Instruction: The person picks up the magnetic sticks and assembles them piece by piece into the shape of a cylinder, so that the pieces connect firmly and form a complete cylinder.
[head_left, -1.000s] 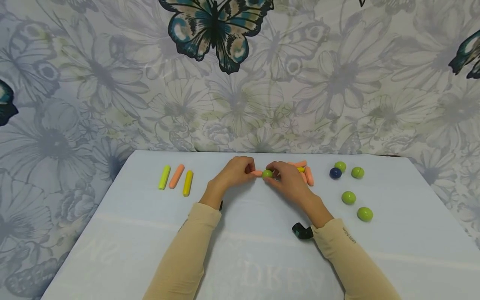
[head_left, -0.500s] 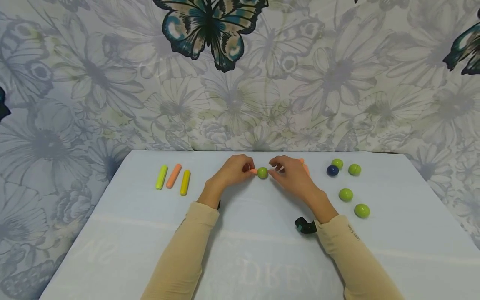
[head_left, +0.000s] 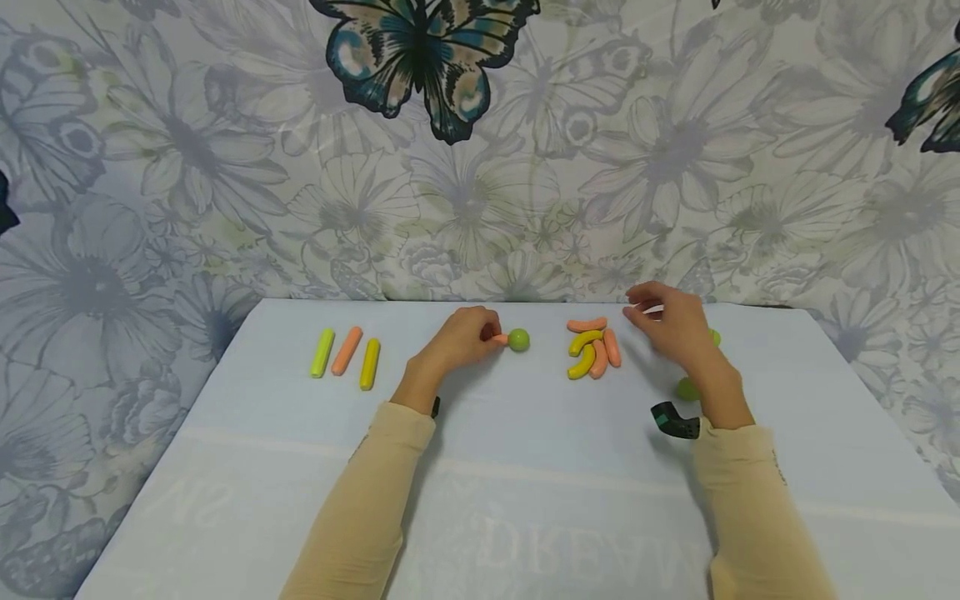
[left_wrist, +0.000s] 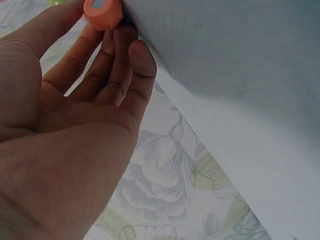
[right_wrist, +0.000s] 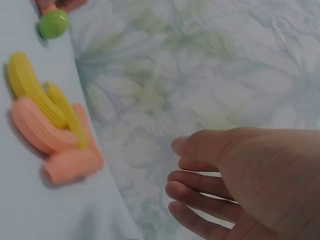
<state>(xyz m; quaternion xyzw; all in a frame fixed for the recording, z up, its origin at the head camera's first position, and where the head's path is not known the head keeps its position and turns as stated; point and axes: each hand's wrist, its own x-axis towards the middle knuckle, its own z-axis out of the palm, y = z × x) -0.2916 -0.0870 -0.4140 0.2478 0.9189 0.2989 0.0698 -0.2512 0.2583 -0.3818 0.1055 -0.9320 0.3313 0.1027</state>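
My left hand (head_left: 457, 340) pinches a short orange rod (left_wrist: 103, 15) with a hollow-looking end, thumb against fingers. At the rod's far end sits a green ball (head_left: 518, 339), which appears joined to it. My right hand (head_left: 670, 323) is over the table's back right, holding nothing, its fingers loosely bent in the right wrist view. Left of it lies a group of curved yellow rods (head_left: 586, 342) and orange rods (right_wrist: 42, 125). Green balls (head_left: 686, 389) are partly hidden behind my right forearm.
Three straight rods lie apart on the left: a lime one (head_left: 322, 353), an orange one (head_left: 347, 351) and a yellow one (head_left: 370, 364). The white table (head_left: 480, 467) ends at the back against a flower-patterned wall (head_left: 480, 192).
My right hand has left the green ball and moved right, uncovering the rod group and hiding most of the loose balls. My left hand still holds the orange rod, shifted slightly left.
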